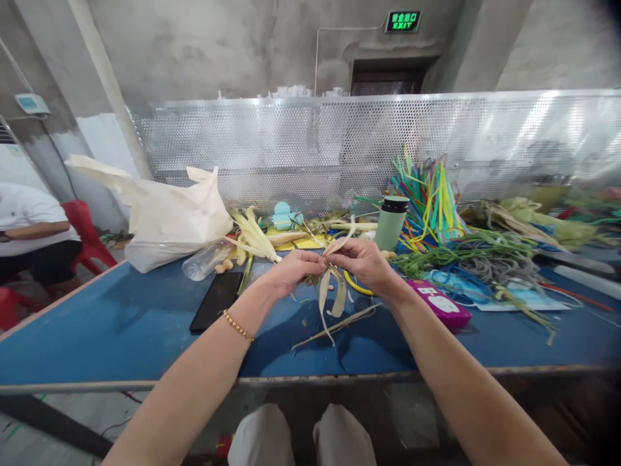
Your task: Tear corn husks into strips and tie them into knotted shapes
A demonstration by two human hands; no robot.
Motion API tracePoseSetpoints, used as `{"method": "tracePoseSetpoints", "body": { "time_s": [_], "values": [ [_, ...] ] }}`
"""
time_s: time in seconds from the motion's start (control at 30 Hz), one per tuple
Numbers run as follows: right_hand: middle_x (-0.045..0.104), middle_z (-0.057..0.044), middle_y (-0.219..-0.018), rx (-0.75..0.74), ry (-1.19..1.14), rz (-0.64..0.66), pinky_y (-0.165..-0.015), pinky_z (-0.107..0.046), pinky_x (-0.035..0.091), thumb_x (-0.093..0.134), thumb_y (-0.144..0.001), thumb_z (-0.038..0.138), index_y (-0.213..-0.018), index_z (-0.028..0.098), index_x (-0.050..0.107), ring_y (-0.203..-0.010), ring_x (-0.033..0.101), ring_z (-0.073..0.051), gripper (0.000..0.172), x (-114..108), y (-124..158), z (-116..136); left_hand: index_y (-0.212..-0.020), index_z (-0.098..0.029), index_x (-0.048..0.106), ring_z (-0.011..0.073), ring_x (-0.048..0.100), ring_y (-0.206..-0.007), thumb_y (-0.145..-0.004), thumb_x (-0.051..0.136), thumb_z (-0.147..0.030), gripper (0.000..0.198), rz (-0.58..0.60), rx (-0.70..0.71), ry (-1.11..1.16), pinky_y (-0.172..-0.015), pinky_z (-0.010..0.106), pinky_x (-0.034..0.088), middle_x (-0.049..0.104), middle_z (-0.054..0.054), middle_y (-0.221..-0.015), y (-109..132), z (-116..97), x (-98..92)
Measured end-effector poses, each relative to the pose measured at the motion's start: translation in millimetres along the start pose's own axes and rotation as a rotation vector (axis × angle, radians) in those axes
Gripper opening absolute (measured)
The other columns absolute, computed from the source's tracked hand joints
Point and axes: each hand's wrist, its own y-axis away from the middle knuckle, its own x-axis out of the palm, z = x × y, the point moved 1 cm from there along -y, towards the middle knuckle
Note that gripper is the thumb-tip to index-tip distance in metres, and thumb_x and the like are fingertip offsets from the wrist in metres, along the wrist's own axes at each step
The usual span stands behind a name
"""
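Above the blue table (121, 330), my left hand (295, 272) and my right hand (361, 262) meet fingertip to fingertip. Both are closed in a pinch on pale dried corn husk strips (324, 301), which dangle below my fingers; one strip end sticks up over the right hand. The exact grip point is hidden by the fingers. Under the hands a thin dry stalk (334, 329) lies on the tabletop. To the left of my left hand are a black phone (217, 301) and a bundle of pale husks (255, 236). A purple box (439, 304) rests beside my right forearm.
A white bag (169, 213) and a clear bottle (206, 259) stand at the left. Behind my right hand are a green tumbler (392, 223) and colourful plastic strips (431, 194). Green cords (460, 252) lie right. A seated person (33, 226) is far left.
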Motion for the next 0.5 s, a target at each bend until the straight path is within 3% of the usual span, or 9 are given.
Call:
{"method": "tracePoseSetpoints", "body": {
  "time_s": [0.23, 0.5],
  "values": [
    [0.063, 0.0, -0.066, 0.136, -0.028, -0.066, -0.057, -0.026, 0.043, 0.08, -0.069, 0.041, -0.074, 0.015, 0.066, -0.059, 0.053, -0.011, 0.029, 0.2, 0.7, -2.6, -0.066, -0.013, 0.063, 0.0079, 0.041, -0.055, -0.066, 0.079, -0.033, 0.026, 0.029, 0.035, 0.008, -0.055, 0.026, 0.03, 0.05, -0.002, -0.059, -0.8, 1.0, -1.3],
    [0.063, 0.0, -0.067, 0.113, 0.035, -0.05, -0.058, -0.026, 0.043, 0.078, -0.071, 0.041, -0.075, 0.015, 0.066, -0.061, 0.054, -0.012, 0.029, -0.4, -0.2, -5.0, -0.066, -0.012, 0.064, 0.008, 0.042, -0.054, -0.068, 0.08, -0.043, 0.035, 0.017, 0.046, 0.022, -0.055, 0.026, 0.03, 0.051, -0.001, -0.059, -1.5, 2.9, 0.2]
  ]
}}
